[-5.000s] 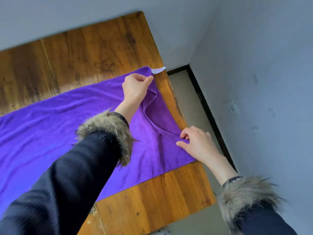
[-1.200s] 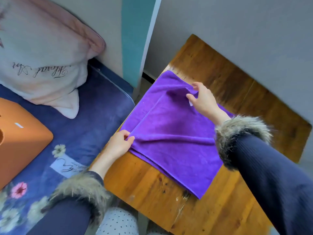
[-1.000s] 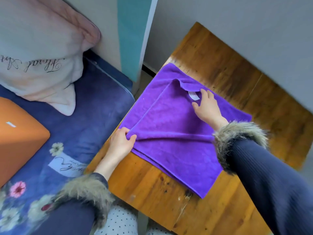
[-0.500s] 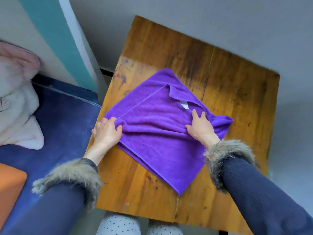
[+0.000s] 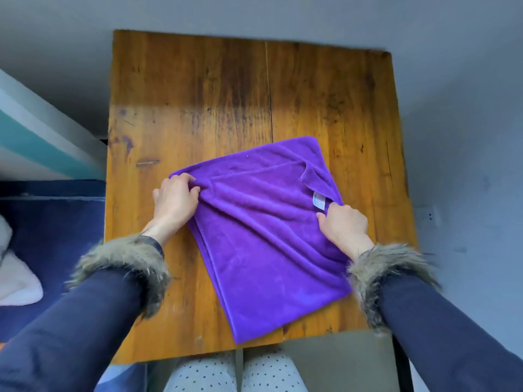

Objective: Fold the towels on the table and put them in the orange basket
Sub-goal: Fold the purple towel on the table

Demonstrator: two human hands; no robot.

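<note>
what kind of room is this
Probably a bedroom or small living space at home. A worn wooden table stands against a grey wall, a dark blue bed or sofa cover with a white cushion lies beside it, and the person wears dotted pyjama-like trousers.

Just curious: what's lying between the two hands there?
Head view: only the purple towel, wrinkled, spans between the left hand and right hand.

Blue bedding [image 5: 53,219] and white pillow [image 5: 17,281] lie left.
</note>
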